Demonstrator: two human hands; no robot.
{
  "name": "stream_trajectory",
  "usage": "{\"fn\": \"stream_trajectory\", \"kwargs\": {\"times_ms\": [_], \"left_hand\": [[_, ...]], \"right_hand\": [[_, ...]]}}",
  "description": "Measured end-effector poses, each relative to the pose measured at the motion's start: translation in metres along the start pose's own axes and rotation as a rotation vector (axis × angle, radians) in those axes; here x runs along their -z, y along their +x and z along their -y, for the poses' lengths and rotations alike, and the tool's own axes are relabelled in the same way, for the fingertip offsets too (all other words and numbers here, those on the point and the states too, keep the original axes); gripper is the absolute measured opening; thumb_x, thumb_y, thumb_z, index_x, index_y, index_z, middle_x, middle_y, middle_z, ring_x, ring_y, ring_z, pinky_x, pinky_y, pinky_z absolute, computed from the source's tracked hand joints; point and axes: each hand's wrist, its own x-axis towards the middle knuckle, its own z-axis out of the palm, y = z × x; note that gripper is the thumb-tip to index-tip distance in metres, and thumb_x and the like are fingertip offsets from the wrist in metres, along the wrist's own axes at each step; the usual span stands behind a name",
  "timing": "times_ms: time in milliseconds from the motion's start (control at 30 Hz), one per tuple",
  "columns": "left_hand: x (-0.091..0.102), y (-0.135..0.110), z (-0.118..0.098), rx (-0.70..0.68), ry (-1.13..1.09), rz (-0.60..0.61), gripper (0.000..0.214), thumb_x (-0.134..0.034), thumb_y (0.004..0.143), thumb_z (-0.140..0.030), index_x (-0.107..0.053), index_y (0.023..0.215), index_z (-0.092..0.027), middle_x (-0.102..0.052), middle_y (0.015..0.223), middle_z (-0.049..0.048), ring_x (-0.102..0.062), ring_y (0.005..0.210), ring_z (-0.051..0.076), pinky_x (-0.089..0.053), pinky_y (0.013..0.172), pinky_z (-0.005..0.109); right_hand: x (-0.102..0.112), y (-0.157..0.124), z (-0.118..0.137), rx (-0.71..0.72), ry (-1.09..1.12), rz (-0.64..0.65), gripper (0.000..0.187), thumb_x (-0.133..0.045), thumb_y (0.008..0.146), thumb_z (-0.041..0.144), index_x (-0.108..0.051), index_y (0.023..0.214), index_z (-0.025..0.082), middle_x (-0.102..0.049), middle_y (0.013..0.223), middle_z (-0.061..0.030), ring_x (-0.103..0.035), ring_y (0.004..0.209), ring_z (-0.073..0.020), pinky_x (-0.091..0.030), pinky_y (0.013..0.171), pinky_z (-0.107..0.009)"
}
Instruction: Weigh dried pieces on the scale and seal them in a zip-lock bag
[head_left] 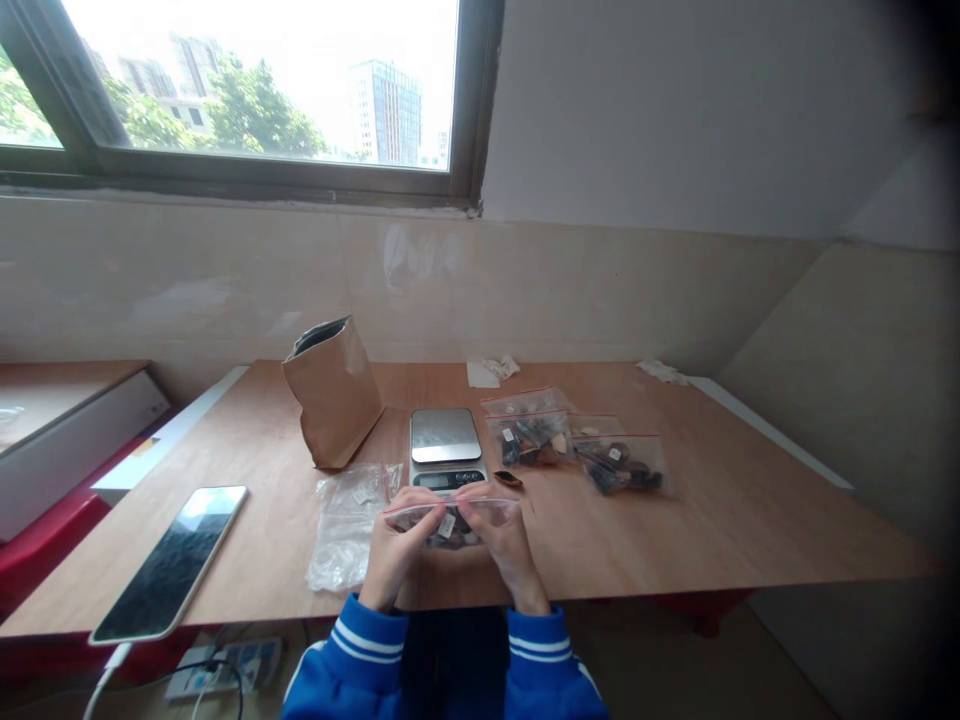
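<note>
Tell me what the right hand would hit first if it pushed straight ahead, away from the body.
Probably the small dark piece lying loose just beyond the right hand, beside the scale; depth is hard to judge.

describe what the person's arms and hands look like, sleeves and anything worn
Both hands are bare: the left hand and right hand show no gloves, and no rings or watch can be made out. Each forearm is covered by a bright blue sleeve, the left sleeve and right sleeve, ending in a ribbed cuff with two thin white stripes around the wrist.
</note>
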Motion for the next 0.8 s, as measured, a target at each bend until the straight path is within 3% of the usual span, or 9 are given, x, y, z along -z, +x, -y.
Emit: {"fn": "stream_trajectory", "kwargs": {"times_ms": [300,500,800], "left_hand": [[-0.004,-0.003,-0.001,0.080,-0.041,-0.055,0.016,-0.066,0.076,-0.031,-0.065,0.082,-0.016,-0.066,0.078,0.0021,-0.061,0.077,0.017,-0.047,0.072,0.026],[-0.003,-0.003,-0.007,0.058,-0.026,-0.010,0.018,-0.064,0.078,-0.031,-0.067,0.086,-0.016,-0.067,0.085,0.0051,-0.062,0.085,0.019,-0.048,0.078,0.028],[0.002,-0.004,-0.013,-0.031,0.082,-0.032,0.016,-0.064,0.077,-0.031,-0.069,0.084,-0.017,-0.065,0.090,0.0060,-0.061,0.090,0.020,-0.046,0.083,0.029]], "right_hand": [[-0.011,0.000,0.004,0.030,-0.110,-0.155,0.011,-0.066,0.077,0.026,-0.067,0.070,0.019,-0.066,0.075,-0.0033,-0.062,0.076,-0.0174,-0.050,0.074,-0.031],[-0.011,0.001,0.010,0.011,-0.030,-0.024,0.011,-0.064,0.080,0.027,-0.071,0.081,0.019,-0.069,0.088,-0.0052,-0.064,0.089,-0.0204,-0.050,0.085,-0.035],[-0.018,0.001,0.016,-0.006,-0.001,-0.049,0.009,-0.064,0.079,0.025,-0.069,0.079,0.018,-0.069,0.082,-0.0051,-0.065,0.083,-0.0197,-0.052,0.079,-0.034]]}}
